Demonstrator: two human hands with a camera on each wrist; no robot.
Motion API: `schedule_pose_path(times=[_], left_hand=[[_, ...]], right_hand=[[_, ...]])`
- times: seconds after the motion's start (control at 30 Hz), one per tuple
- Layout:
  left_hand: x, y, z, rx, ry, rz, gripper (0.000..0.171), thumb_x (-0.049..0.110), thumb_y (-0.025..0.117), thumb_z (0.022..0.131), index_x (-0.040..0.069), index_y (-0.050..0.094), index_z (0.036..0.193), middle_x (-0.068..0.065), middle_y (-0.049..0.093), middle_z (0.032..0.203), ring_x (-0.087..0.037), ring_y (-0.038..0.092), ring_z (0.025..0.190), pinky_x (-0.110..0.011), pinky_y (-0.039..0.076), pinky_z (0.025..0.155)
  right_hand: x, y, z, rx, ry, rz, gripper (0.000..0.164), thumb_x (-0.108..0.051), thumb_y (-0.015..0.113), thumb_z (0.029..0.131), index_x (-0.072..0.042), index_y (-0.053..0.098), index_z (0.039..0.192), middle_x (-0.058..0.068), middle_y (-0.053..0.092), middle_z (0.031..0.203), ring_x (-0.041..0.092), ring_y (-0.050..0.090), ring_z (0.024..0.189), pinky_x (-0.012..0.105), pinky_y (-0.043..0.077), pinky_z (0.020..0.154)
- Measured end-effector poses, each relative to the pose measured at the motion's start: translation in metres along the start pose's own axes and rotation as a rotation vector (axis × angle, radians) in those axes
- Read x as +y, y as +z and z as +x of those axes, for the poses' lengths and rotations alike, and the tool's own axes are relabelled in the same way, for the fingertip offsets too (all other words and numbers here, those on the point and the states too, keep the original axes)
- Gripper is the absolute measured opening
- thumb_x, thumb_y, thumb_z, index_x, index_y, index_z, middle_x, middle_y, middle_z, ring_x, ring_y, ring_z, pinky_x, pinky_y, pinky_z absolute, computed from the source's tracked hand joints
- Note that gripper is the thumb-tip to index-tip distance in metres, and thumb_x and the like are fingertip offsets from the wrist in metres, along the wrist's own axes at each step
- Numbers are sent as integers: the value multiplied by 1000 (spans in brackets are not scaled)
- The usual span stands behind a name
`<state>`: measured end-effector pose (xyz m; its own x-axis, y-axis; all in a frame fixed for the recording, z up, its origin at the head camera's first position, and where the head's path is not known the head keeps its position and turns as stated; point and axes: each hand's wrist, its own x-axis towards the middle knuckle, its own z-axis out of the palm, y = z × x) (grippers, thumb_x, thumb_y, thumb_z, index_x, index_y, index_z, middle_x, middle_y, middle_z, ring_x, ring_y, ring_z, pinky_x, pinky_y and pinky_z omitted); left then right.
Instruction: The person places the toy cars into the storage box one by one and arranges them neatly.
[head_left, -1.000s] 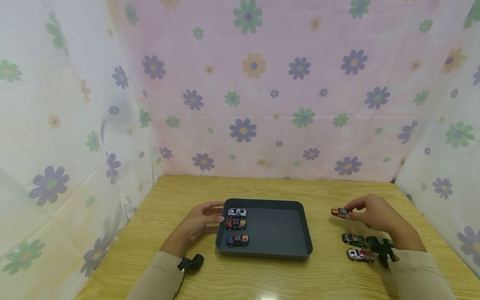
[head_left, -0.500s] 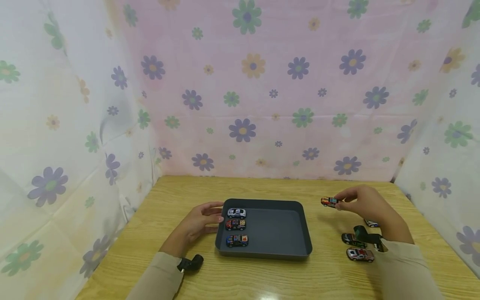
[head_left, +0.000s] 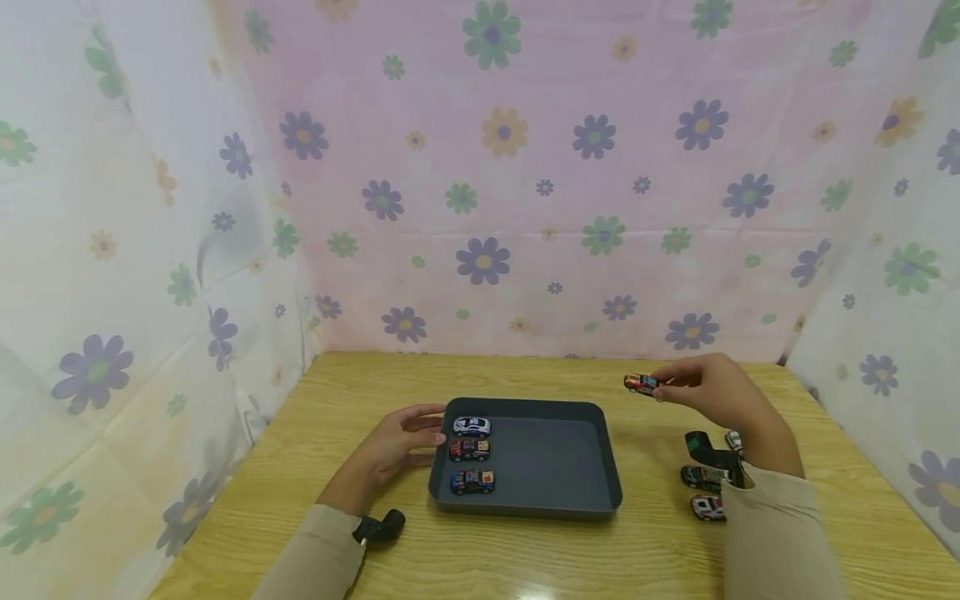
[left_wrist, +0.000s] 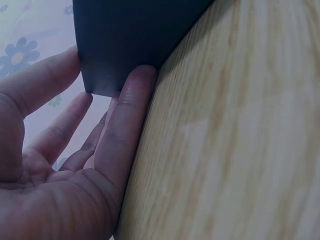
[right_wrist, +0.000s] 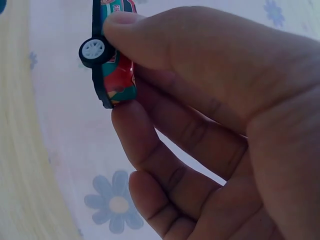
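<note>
My right hand (head_left: 712, 390) pinches an orange-red toy car (head_left: 640, 384) by its rear end, raised above the table beyond the tray's right back corner. In the right wrist view, the thumb presses one side of this toy car (right_wrist: 119, 82), and a white-hubbed wheel shows. My left hand (head_left: 397, 446) rests against the left wall of a dark grey tray (head_left: 551, 471); its fingers, fairly straight, touch the corner of the tray (left_wrist: 125, 40) in the left wrist view. Inside the tray, a white car (head_left: 471, 427), a red-black car (head_left: 469, 450) and a blue car (head_left: 472, 482) line the left side.
Right of the tray, a dark green car (head_left: 701, 477) and a white-and-red car (head_left: 707, 507) stand on the wooden table (head_left: 525, 550), partly covered by the right sleeve and wrist camera. Another car (head_left: 734, 440) shows beside the wrist. A flowered cloth (head_left: 555, 167) encloses the back and sides.
My right hand has lifted the orange-red car and carried it left and away from me, higher above the table. The left hand and the tray have stayed in place.
</note>
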<state>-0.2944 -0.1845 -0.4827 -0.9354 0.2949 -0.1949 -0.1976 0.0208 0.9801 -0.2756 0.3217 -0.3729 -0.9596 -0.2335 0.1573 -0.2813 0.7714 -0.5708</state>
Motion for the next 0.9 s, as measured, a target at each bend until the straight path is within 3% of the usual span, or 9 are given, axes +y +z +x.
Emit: schedule_pose_path(times=[0.23, 0.6, 0.9], left_hand=[[-1, -1, 0, -3, -1, 4, 68, 11, 81, 90, 13, 52, 151, -22, 49, 155, -28, 68, 117, -48, 62, 92], [-2, 1, 4, -7, 5, -4, 67, 9, 81, 90, 13, 53, 150, -22, 50, 154, -30, 67, 119, -49, 62, 93], [-1, -1, 2, -1, 1, -6, 66, 8, 80, 91, 12, 52, 151, -23, 49, 155, -29, 67, 119, -49, 62, 93]], right_hand=[[-11, 12, 7, 7, -38, 41, 31, -35, 78, 94, -16, 78, 119, 3, 76, 104, 17, 69, 90, 34, 56, 74], [-25, 46, 26, 10, -114, 37, 22, -30, 81, 92, -23, 80, 113, 1, 74, 105, 17, 64, 87, 34, 52, 68], [-42, 67, 35, -2, -189, 22, 19, -26, 82, 91, -24, 81, 110, -6, 76, 102, 12, 69, 90, 39, 56, 80]])
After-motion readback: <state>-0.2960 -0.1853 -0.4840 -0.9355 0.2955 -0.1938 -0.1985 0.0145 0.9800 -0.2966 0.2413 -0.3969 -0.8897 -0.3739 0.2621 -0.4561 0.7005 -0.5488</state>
